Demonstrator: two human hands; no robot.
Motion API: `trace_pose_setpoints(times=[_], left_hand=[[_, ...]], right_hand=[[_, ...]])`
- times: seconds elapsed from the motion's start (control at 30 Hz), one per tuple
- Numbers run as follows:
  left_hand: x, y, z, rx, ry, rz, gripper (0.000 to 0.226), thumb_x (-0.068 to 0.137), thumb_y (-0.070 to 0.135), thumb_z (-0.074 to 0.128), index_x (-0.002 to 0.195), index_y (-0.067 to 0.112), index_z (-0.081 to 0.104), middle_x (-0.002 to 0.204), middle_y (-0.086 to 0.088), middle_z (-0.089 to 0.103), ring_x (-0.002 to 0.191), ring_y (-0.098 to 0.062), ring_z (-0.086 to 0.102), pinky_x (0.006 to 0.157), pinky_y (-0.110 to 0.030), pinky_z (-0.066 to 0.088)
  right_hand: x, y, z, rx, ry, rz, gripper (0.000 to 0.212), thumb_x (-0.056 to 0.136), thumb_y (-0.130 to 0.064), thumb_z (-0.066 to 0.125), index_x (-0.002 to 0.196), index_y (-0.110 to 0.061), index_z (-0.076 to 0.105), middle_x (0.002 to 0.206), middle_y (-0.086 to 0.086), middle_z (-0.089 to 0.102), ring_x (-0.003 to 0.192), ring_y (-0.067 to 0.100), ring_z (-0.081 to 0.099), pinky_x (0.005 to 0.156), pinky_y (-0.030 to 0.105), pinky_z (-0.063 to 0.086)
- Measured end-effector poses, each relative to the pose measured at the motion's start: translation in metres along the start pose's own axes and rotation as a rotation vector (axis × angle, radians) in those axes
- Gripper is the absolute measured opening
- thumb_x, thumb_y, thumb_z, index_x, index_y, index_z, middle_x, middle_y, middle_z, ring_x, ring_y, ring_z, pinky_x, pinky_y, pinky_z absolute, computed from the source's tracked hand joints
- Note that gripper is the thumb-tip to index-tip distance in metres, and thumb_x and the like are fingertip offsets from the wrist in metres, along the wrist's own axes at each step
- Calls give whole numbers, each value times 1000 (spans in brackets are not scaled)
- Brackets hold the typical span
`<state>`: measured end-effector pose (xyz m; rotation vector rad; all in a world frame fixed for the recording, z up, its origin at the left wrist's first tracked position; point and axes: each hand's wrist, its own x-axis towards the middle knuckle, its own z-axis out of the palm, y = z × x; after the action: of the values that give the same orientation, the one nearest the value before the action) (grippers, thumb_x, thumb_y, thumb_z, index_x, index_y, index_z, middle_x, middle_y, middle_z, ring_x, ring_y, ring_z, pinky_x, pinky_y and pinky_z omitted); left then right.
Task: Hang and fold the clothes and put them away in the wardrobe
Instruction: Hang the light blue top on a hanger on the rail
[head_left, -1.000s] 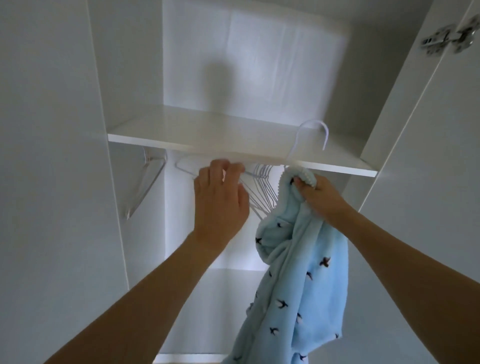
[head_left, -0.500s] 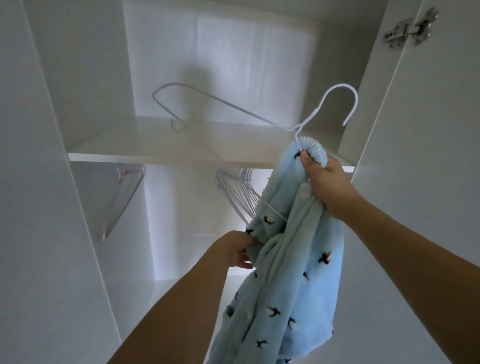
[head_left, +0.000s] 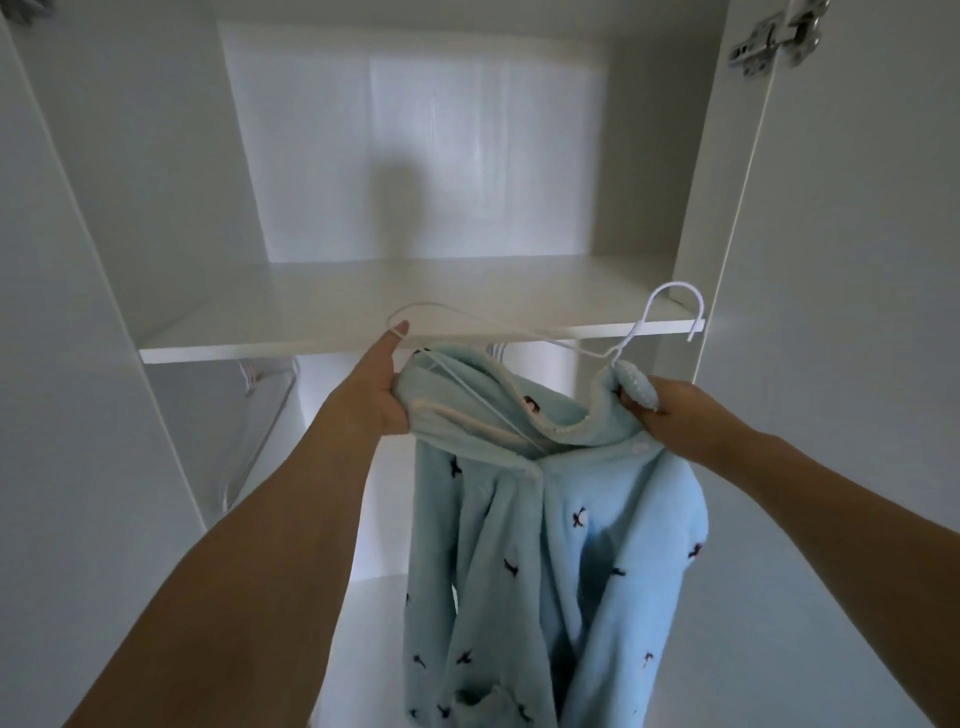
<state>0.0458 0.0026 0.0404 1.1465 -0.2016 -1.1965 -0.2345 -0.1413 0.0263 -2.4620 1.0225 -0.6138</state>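
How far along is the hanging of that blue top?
Done: a white wire hanger is picked out and partly inside the light blue top. In hand: the left hand grips one shoulder of the top, the right hand pinches the collar at the hanger neck; one hanger arm is bare. Left: seat that shoulder and hang it below the shelf, where spare hangers show.

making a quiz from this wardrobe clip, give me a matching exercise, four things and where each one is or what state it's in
Things
1. white wire hanger
2. blue fleece garment
3. door hinge
4. clear hanger

Places or states
A. top right, on the wardrobe side
B. hanging under the shelf, far left
C. half threaded into the neck opening
D. gripped at the collar by left hand and right hand

Pairs: 1-C, 2-D, 3-A, 4-B
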Motion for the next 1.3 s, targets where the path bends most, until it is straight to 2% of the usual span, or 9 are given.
trace_pose_setpoints(times=[0.1, 0.23, 0.47, 0.6, 0.7, 0.8, 0.9, 1.07, 1.3], left_hand=[[1, -1, -9, -4, -49, -72, 100, 57, 91, 52, 114, 10, 66, 108, -21, 69, 103, -36, 63, 78, -51, 53], [-2, 1, -9, 4, -151, -103, 111, 52, 96, 46, 119, 8, 61, 112, -22, 67, 108, -36, 62, 86, -50, 51], [8, 1, -12, 69, -94, -110, 93, 55, 80, 68, 117, 12, 64, 113, -17, 68, 107, -36, 63, 93, -54, 48], [21, -3, -10, 251, 31, 39, 44, 74, 51, 70, 97, 14, 68, 101, -12, 71, 89, -31, 66, 82, -42, 54], [27, -6, -10, 381, 147, 116, 10, 81, 23, 60, 82, 13, 62, 82, -11, 64, 66, -27, 59, 65, -32, 52], [32, -9, -15, 439, 164, 125, 9, 85, 16, 58, 92, 12, 63, 82, -11, 66, 69, -27, 60, 67, -35, 53], [36, -13, -17, 443, 192, 141, 5, 89, 16, 61, 91, 11, 63, 89, -13, 65, 72, -27, 60, 66, -35, 54], [52, -26, -38, 380, 480, 300, 16, 94, 20, 58, 89, 6, 53, 85, -9, 53, 77, -22, 49, 75, -33, 43], [53, -34, -32, 600, 459, 662, 23, 91, 19, 57, 74, 10, 45, 71, -3, 46, 63, -18, 43, 55, -28, 35]], right_hand=[[-2, 3, -1, -129, -64, -22, 34, 100, -28, 44, 129, -15, 53, 127, 9, 59, 116, 27, 54, 86, 21, 32], [-1, 10, 0, -303, -95, -11, 31, 100, -21, 40, 129, -15, 48, 123, 12, 61, 110, 29, 57, 85, 26, 39], [1, 8, 2, -267, -206, 0, 43, 93, -5, 43, 135, -15, 46, 131, 8, 55, 118, 25, 52, 90, 24, 37], [3, -4, 14, 158, -146, 105, 39, 89, 9, 44, 124, -5, 56, 121, 13, 58, 109, 25, 53, 91, 29, 41], [1, -14, 26, 501, -55, 200, 21, 93, 0, 46, 106, -9, 61, 100, 6, 61, 93, 18, 55, 74, 21, 44], [2, -16, 27, 722, 14, 246, 18, 95, -29, 51, 95, -18, 66, 93, 0, 66, 85, 11, 61, 70, 18, 45], [6, -11, 27, 649, 40, 235, 29, 89, -48, 56, 87, -20, 67, 89, -1, 67, 87, 14, 63, 79, 25, 48], [11, -6, 25, 452, 31, 255, 30, 86, -44, 63, 91, -15, 67, 92, 7, 68, 88, 22, 64, 83, 34, 50], [9, -6, 15, 104, -92, 191, 44, 84, -53, 62, 73, -11, 56, 70, 6, 57, 65, 19, 54, 62, 29, 41]])
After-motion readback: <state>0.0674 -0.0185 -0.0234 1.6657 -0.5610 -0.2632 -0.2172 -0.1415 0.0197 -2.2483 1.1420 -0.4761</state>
